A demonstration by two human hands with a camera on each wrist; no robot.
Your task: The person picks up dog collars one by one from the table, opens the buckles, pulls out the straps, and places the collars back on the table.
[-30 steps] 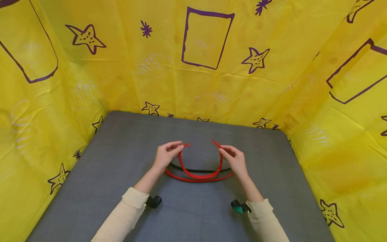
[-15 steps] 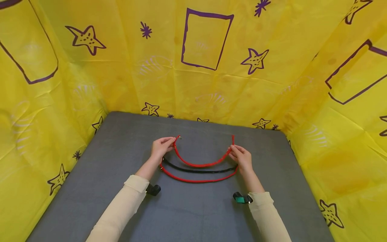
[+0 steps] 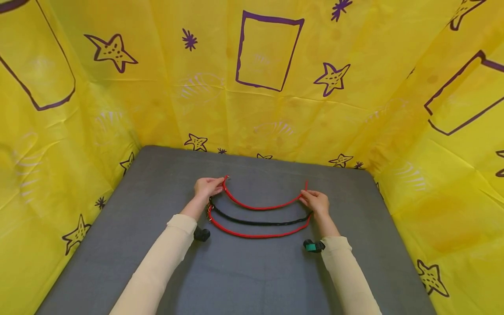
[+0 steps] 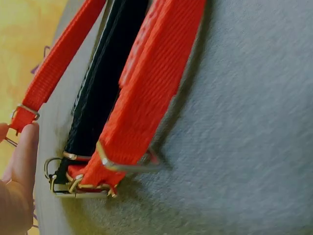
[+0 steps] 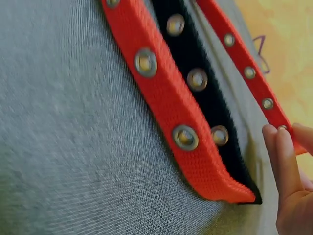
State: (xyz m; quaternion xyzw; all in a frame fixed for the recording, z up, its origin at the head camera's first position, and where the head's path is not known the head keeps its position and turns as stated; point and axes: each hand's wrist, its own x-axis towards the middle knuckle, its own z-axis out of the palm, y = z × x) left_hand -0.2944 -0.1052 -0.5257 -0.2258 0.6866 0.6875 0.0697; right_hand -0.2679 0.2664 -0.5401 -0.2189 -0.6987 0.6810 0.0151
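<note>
My left hand (image 3: pixel 206 188) pinches the buckle end of a red webbing collar (image 3: pixel 260 208). Near the other end, my right hand (image 3: pixel 316 202) pinches the same collar, whose tip sticks up past the fingers. Between the hands it hangs in a shallow curve. Nearer to me, a black collar (image 3: pixel 264 224) and a second red collar (image 3: pixel 256 236) stand on edge along similar curves. Their metal buckles (image 4: pixel 83 191) sit together on the left. Round metal eyelets (image 5: pixel 145 62) line the right part of the second red collar, and the two tips meet at the right.
Under everything is a dark grey tabletop (image 3: pixel 252 271). Yellow fabric walls (image 3: pixel 177 100) with purple drawings enclose its back and sides. A black wrist device (image 3: pixel 201 235) is strapped at the left cuff, another (image 3: pixel 313 246) at the right.
The hands have moved apart, stretching the held red collar from a deep loop into a wide, shallow curve. It now lies farther back, behind the other two collars, which are more fully visible.
</note>
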